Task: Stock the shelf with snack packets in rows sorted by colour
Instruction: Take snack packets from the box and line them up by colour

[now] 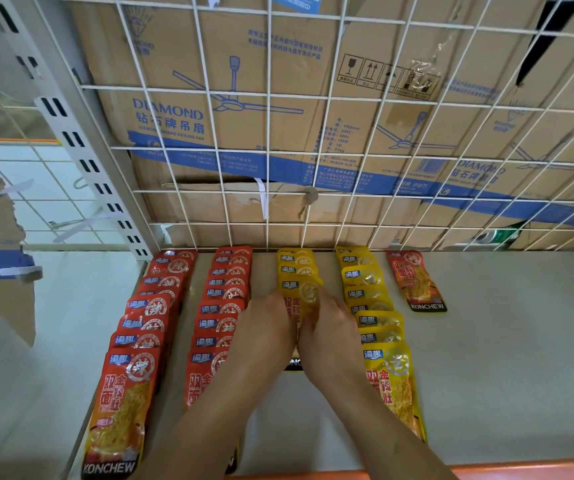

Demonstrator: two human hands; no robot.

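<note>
Overlapping rows of snack packets lie on the white shelf (pixel 503 358): two red rows (pixel 147 327) (pixel 223 299) on the left, then two yellow rows (pixel 296 265) (pixel 372 306). A single red packet (pixel 417 282) lies at the back right. My left hand (pixel 264 327) and my right hand (pixel 330 330) lie side by side on the front yellow packet (pixel 301 294) of the shorter yellow row. Both press it down, with the fingers over its lower half. Only its top and a black bottom strip show.
A white wire grid (pixel 313 143) backs the shelf, with cardboard ceiling-fan boxes (pixel 230 109) behind it. A slotted white upright (pixel 67 133) stands at the left. An orange strip (pixel 520 471) runs along the shelf's front edge. Bare shelf surface lies right of the packets.
</note>
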